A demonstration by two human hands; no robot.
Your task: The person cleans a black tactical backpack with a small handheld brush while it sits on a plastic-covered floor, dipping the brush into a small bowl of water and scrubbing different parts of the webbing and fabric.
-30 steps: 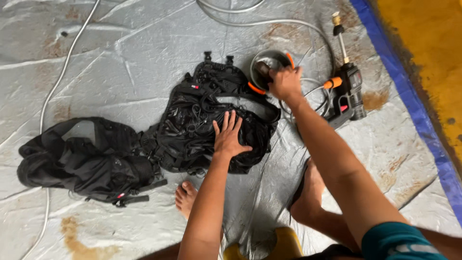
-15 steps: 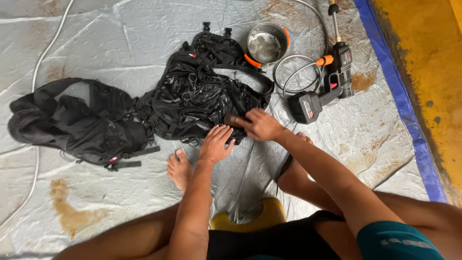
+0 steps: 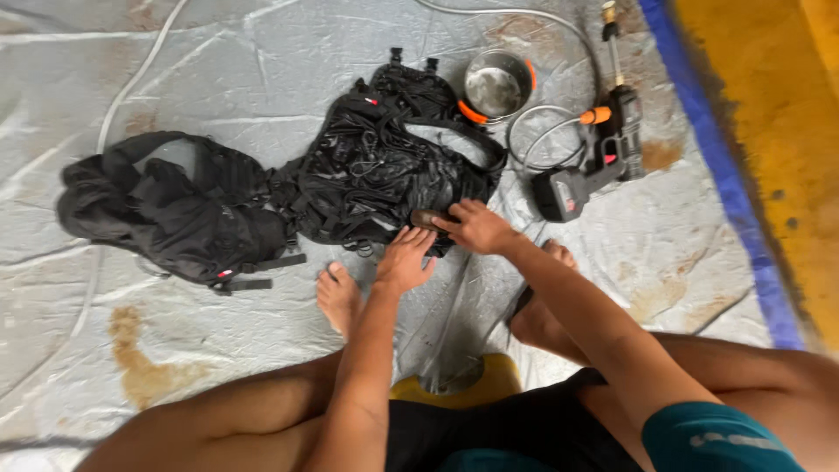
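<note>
A: Figure, head view. What lies on the grey tarpaulin (image 3: 218,52), taken from largest to smallest?

B: Two black backpacks; the dry-looking one (image 3: 175,210) at left, the wet, glossy one (image 3: 384,166) at centre, touching it; then a cordless spray gun (image 3: 594,166) with its coiled hose at right, and a steel bowl with an orange rim (image 3: 498,87) just beyond the wet pack.

A: And the hands?

B: The right hand (image 3: 476,227) is closed over a small dark brush (image 3: 428,218), fingers curled together on it, the brush pressed to the near edge of the wet backpack; the left hand (image 3: 404,262) lies flat beside it, fingers spread apart, fingertips on the same edge, holding nothing.

A: Which step does this appear to be?

B: Judged from the grip and the wet fabric, scrubbing of the near panel; the left hand seems to pin the cloth taut.

A: What would the next move call for?

B: Probably short strokes along the fabric with steady downward pressure; the pinning hand should stay close to the brush so the slack straps do not bunch; bowl and spray gun are within reach for rinsing.
</note>
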